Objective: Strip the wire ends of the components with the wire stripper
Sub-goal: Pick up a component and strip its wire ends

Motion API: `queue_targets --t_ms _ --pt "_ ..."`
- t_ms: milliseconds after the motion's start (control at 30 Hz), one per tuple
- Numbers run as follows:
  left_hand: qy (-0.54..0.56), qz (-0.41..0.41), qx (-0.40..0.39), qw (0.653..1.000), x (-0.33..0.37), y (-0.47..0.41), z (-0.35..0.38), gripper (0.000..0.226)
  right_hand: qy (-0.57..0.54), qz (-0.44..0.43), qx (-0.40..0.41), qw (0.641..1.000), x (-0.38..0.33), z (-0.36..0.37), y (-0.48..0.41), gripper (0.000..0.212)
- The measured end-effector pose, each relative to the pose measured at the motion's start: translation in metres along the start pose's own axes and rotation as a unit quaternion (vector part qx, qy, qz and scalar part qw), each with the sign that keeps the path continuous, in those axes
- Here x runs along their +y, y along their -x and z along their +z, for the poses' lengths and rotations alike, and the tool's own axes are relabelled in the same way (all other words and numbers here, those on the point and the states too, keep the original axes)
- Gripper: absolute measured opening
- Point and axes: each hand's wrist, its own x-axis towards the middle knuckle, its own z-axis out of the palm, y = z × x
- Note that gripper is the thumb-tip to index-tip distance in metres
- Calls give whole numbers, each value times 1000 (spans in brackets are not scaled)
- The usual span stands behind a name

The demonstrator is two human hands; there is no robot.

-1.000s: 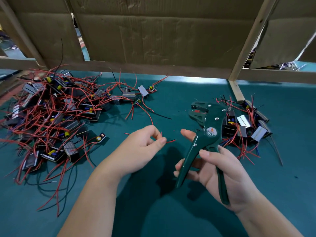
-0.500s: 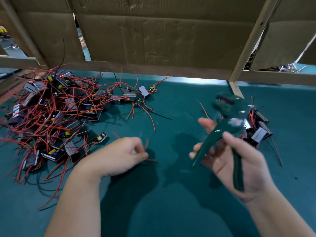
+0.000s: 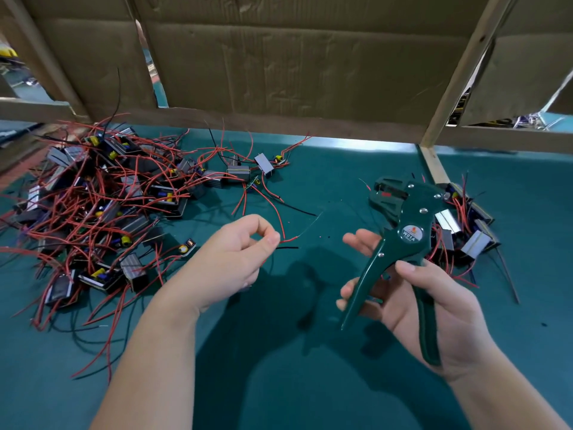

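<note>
Glossy green wire stripper (image 3: 412, 234), matt teal cloth tabletop (image 3: 279, 383).

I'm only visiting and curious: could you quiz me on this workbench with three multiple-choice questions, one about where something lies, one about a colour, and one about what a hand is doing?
1. Where on the green mat does the bigger pile of components lie?
A) on the person's left
B) on the person's right
C) in the middle, under the hands

2. What colour is the wire stripper?
A) red
B) yellow
C) dark green

3. What is the left hand doing?
A) lying flat on the mat
B) pinching thin wire ends
C) gripping the stripper

Answers:
1 A: the large tangle fills the left side, and only a smaller heap lies on the right.
2 C: its body and both handles are dark green.
3 B: thumb and forefinger pinch a red and a black wire, while the right hand grips the stripper.
</note>
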Motion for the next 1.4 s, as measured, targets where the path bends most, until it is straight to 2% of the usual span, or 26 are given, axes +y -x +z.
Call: queue_targets --t_ms 100,167,267,333,467,600,700,767,833,1033,1233,1400 --pt "-1 -3 12 1000 0 -1 4 21 -9 15 -10 1000 5 2 0 70" --pt "8 -11 13 1000 2 -1 8 21 -8 16 -22 1000 8 5 1 62" --pt "24 -27 -3 999 4 0 17 21 -11 32 -59 998 11 9 1 75" --pt "34 -36 -19 999 6 0 21 21 -11 42 -74 996 14 12 1 71" --pt "23 -45 -42 998 8 2 21 22 -6 30 -36 999 18 12 -2 55" --pt "-4 -74 -115 991 8 11 6 20 5 24 18 1000 8 5 -6 57" --pt "0 -63 -52 997 9 16 -16 18 -1 9 42 999 -7 -6 -5 64" --pt "17 -45 -11 999 10 16 -21 18 -8 5 24 1000 -12 -12 -2 66" --pt "25 -22 -2 999 11 13 -13 17 -13 12 11 1000 -7 -10 -2 70" --pt "13 4 -37 999 11 7 18 23 66 -37 94 993 25 6 -6 45" --pt "-7 1 -24 1000 4 4 15 23 137 -62 120 981 25 8 -6 32" --pt "-1 -1 -49 999 2 4 13 25 182 -72 148 969 23 8 -6 19"
